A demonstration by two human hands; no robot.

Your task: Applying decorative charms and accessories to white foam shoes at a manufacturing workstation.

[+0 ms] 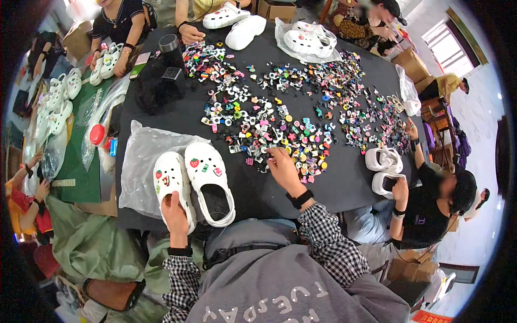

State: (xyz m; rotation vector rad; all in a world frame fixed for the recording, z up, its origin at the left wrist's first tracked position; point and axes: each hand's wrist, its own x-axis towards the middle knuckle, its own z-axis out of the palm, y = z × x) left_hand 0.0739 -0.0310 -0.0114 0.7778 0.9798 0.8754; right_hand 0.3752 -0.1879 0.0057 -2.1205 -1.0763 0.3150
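My left hand (175, 214) grips the heel opening of a white clog (171, 171), fingers inside and thumb at its side. Beside it on the right rests a second white clog (205, 164), toe pointing away from me. Both carry small charms on their holed toes, among them strawberry charms (194, 161). My right hand (285, 171) reaches to the near edge of a wide spread of colourful shoe charms (301, 141). Its fingertips are drawn together among the charms; what they pinch, if anything, is too small to make out. A clear plastic bag (141, 161) lies partly under the clogs.
The black table (344, 188) also holds white clogs in plastic (309, 43) at the far side, a dark lidded cup (170, 49) and a red-lidded jar (98, 134). At right, a co-worker's hand (399, 195) touches white clogs (383, 160). More co-workers sit around.
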